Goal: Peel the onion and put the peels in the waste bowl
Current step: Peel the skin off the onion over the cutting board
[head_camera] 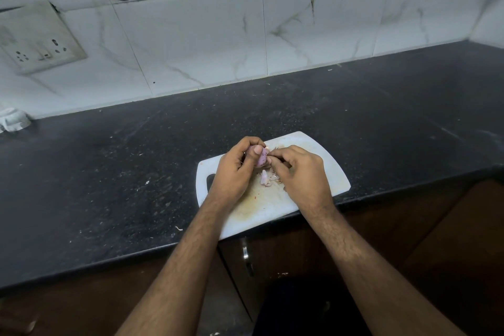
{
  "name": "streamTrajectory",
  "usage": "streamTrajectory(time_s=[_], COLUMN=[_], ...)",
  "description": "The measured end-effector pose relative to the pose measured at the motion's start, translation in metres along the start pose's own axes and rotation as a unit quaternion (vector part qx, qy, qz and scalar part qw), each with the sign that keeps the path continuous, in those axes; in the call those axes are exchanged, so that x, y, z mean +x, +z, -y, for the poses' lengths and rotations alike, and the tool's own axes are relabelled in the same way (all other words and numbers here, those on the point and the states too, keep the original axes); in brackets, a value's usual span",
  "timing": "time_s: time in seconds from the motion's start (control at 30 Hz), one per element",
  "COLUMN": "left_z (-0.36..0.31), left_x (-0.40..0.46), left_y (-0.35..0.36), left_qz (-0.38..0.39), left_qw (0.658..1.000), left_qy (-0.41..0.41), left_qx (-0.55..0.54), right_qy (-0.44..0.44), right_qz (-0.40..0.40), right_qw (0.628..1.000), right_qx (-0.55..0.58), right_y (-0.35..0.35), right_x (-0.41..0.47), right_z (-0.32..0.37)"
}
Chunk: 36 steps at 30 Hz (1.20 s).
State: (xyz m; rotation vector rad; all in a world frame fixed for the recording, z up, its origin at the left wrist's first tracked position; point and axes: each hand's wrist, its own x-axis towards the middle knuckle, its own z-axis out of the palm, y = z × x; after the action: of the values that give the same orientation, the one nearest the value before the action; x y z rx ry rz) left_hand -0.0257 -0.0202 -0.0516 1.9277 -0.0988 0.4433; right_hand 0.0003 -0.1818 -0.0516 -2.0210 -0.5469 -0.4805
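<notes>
1. We are working at a black granite counter (136, 161), with a white cutting board (321, 166) sitting at its front edge
2. Our left hand (234, 169) is curling round a small purple onion (261, 159) and holding it just above the board
3. Our right hand (302, 172) is pinching at a flap of skin on the onion's side
4. Loose peels (268, 179) are lying on the board beneath, so peeling is under way
5. No waste bowl is showing; next we are judging the peels need gathering and carrying to it
</notes>
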Motion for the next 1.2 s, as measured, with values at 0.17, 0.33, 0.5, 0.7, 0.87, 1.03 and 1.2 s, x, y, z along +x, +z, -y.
streamTrajectory(time_s=[0.17,0.33,0.5,0.7,0.87,1.03,1.2], left_z=[0.0009,0.0000,0.0036,0.0054,0.0064,0.0048,0.0061], left_x=[-0.0008,0.0000,0.0015,0.0032,0.0029,0.0018,0.0014], left_y=[-0.0006,-0.0007,-0.0001,-0.0002,0.0005,0.0005,0.0008], left_qz=[-0.001,0.004,0.009,0.012,0.009,0.009,0.009], left_qw=[1.000,1.000,1.000,0.999,0.999,1.000,1.000], left_qy=[-0.005,-0.004,-0.003,0.011,0.016,0.016,0.012], left_qx=[-0.002,0.012,0.026,0.032,0.035,0.021,0.009], right_qy=[0.011,0.011,0.024,0.036,0.034,0.034,0.060], right_qz=[0.009,0.013,0.014,0.016,0.006,0.001,-0.011], right_qw=[1.000,1.000,1.000,0.999,0.999,0.999,0.998], right_qx=[0.000,-0.004,0.001,-0.001,-0.010,-0.008,0.016], right_y=[0.0012,-0.0002,-0.0010,-0.0019,-0.0021,-0.0028,-0.0028], right_x=[0.0007,0.0006,0.0014,0.0024,0.0019,0.0013,0.0019], right_z=[-0.0012,0.0000,-0.0004,0.0019,0.0033,0.0048,0.0028])
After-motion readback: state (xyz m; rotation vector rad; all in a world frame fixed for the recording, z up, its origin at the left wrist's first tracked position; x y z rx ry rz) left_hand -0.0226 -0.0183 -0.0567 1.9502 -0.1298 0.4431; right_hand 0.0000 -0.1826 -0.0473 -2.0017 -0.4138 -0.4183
